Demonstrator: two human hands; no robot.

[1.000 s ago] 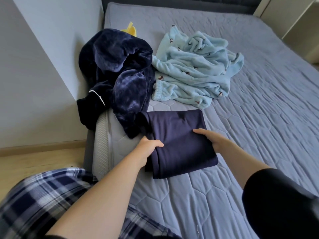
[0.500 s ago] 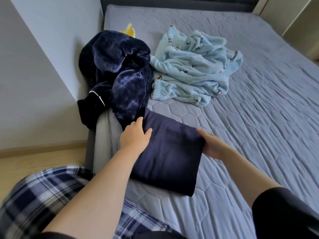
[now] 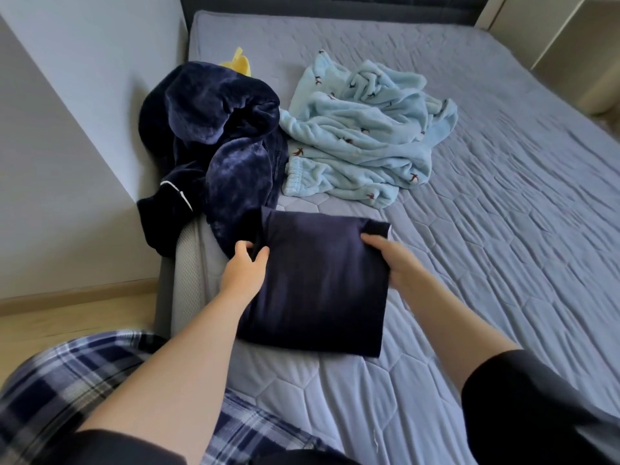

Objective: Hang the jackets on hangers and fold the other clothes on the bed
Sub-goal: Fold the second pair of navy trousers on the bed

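Currently my left hand [image 3: 241,273] pinches one edge and my right hand [image 3: 392,261] grips the other of the folded navy garment [image 3: 318,286], which lies between my fingers on the bed [image 3: 503,229]; I judge an uneven tug could spill the fold or snag the plush navy robe [image 3: 218,135] just beyond my left fingers.

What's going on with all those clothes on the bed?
A person is tidying clothes on the bed. Both hands hold a folded navy garment lying near the bed's corner: the left hand grips its left edge and the right hand grips its right edge. Behind it, a plush navy garment and light blue fleece clothes lie in crumpled heaps, not yet folded or hung.
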